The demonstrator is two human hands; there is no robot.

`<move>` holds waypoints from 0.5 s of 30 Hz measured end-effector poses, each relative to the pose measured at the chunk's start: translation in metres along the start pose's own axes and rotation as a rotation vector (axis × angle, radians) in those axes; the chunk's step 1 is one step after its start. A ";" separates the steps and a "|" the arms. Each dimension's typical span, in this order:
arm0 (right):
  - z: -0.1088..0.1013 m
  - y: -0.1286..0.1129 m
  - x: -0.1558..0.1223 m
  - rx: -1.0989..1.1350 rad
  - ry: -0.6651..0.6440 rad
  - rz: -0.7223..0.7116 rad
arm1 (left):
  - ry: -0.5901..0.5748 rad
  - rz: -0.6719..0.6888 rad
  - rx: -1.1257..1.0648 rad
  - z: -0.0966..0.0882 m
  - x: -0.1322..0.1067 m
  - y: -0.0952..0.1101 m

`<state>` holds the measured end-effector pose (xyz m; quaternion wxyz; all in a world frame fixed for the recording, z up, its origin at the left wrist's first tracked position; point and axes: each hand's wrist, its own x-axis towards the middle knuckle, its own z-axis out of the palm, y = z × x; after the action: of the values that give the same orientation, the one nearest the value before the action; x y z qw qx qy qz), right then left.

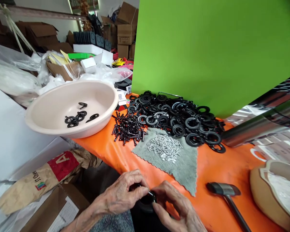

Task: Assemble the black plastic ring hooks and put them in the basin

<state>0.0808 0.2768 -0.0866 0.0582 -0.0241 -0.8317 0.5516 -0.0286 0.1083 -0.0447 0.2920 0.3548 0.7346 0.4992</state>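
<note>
2 hands pinch 1 small black ring part at the near edge of the orange table.

The left hand (122, 196) comes in from the lower left, fingers curled, and the right hand (176, 204) comes from the lower right; both close their fingertips on the black ring part (147, 197), which is held between them just in front of the orange table (215, 180). A thin silver pin shows at the ring, but it is too small to tell more. On the table, just beyond the hands, lies a grey cloth (183, 164) with a heap of small silver screws (164, 149). Behind the cloth sits a big pile of black rings (181, 119), and left of it a heap of black bolts (128, 128). A hammer (226, 191) lies right of the cloth. A beige bowl (50, 109) with a few black parts stands at the table's left end.
</note>
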 end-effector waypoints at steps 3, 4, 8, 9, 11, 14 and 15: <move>-0.001 0.000 -0.001 0.069 -0.033 0.102 | -0.044 -0.024 0.030 -0.006 0.002 0.005; -0.001 0.001 -0.001 0.108 -0.038 0.139 | -0.077 -0.027 0.043 -0.008 0.002 0.007; 0.006 0.005 0.007 0.291 0.028 0.236 | -0.207 0.138 0.233 -0.006 0.008 0.012; 0.008 0.006 0.009 0.291 0.053 0.246 | -0.207 0.177 0.317 -0.004 0.011 0.012; 0.007 0.012 0.011 0.184 0.126 0.246 | -0.174 0.196 0.441 0.003 0.018 0.009; -0.014 0.027 0.000 -0.045 0.297 0.219 | -0.101 0.161 0.448 0.010 0.030 0.002; -0.028 0.034 -0.007 -0.108 0.351 0.205 | -0.085 0.150 0.433 0.011 0.033 -0.001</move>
<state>0.0904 0.3144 -0.1073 0.1443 -0.2075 -0.8304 0.4965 -0.0392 0.1412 -0.0519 0.2018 0.4836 0.7832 0.3347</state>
